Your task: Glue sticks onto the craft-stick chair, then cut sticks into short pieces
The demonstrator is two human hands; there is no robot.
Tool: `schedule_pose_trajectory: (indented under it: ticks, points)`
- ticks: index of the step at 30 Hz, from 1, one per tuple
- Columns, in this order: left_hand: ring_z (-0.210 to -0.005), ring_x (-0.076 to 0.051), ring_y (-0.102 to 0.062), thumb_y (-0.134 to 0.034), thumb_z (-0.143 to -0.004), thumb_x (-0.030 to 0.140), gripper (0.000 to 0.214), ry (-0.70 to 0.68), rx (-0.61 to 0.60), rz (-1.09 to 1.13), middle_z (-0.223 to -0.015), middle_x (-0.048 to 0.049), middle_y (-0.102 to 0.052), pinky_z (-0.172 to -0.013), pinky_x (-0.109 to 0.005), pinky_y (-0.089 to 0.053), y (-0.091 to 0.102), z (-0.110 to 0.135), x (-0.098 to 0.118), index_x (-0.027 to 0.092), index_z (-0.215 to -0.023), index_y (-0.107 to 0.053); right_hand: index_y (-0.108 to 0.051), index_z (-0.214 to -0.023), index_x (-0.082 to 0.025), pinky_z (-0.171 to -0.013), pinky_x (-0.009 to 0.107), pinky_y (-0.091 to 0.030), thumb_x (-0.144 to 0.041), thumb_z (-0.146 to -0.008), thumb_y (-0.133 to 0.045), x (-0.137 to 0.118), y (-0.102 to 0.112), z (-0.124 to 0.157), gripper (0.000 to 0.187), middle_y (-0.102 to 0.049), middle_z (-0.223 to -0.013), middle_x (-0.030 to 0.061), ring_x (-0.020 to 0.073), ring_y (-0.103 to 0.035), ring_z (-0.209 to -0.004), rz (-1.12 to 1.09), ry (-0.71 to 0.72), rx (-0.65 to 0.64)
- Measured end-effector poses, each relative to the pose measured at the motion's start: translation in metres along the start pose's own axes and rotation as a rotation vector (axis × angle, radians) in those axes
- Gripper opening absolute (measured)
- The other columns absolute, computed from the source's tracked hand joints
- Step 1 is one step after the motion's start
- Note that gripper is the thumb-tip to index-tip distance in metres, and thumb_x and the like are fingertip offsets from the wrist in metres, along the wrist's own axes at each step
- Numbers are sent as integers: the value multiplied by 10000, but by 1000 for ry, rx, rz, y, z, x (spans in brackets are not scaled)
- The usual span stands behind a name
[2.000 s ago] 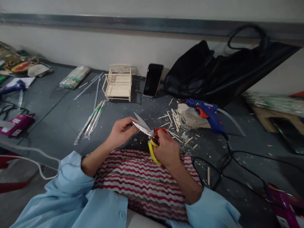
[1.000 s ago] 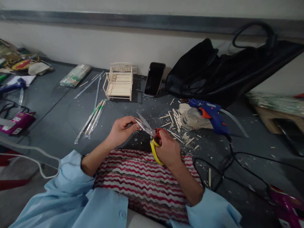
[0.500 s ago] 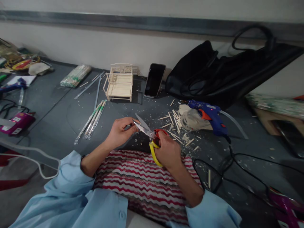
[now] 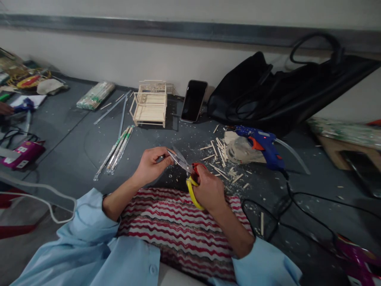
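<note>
Dim, even indoor light; soft shadows under the black bag (image 4: 276, 95) at 2 o'clock. Wide-angle bending at edges; scissor blades (image 4: 180, 159) slightly motion-blurred.

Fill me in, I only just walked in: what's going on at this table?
A person in a light blue shirt sits at the grey table. The right hand grips yellow-and-red-handled scissors, blades pointing left. The left hand pinches a thin piece at the blades, too small to identify. Stick offcuts litter the table beside a blue glue gun, and a miniature stick bench stands by the wall.
</note>
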State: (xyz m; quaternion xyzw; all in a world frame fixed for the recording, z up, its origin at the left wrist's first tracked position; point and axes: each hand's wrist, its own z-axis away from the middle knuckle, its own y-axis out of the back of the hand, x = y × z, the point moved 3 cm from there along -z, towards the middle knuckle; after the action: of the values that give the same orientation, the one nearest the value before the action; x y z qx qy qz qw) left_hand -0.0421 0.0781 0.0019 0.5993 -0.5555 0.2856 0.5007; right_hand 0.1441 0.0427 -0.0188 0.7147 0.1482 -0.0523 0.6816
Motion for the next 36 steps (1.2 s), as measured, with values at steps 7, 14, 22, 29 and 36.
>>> schedule_pose_trajectory:
  ticks: [7,14,22,29,36]
  points:
    - [-644,-120,-590,-595,-827,262,164,-33,9,-64,-689,-26,-668,-617,-223,-448,0,0,3,148,-727,-655,-588,-869,-189,-541,258,-271,-261,-749,-484,0,-4,1,175,-607,-617,23,161,-527,-563,-21,-5,-32]
    - [-628,-108,-580,-606,-821,291,174,-34,19,-47,-652,-12,-653,-619,-218,-437,4,-4,4,150,-739,-668,-598,-807,-184,-535,266,-265,-291,-764,-475,9,-2,-2,169,-624,-646,47,163,-523,-559,-27,-26,105]
    - [-651,-137,-594,-562,-807,236,169,74,-40,-267,-714,-44,-675,-602,-244,-435,23,-20,-34,135,-831,-695,-604,-828,-192,-552,247,-290,-306,-737,-532,24,-2,-10,162,-625,-665,25,146,-511,-565,-144,-141,167]
    - [-727,-159,-604,-576,-779,157,138,-17,-127,-452,-757,-61,-680,-703,-283,-440,26,-22,-35,147,-785,-714,-630,-917,-188,-563,255,-283,-311,-715,-554,21,-3,-12,249,-652,-730,45,156,-525,-606,-86,-157,142]
    - [-758,-132,-585,-659,-786,300,146,99,-85,209,-808,-37,-660,-693,-247,-447,13,-11,-14,172,-831,-714,-568,-804,-201,-543,256,-252,-308,-722,-509,9,-3,-3,147,-586,-646,11,142,-481,-564,-130,-19,130]
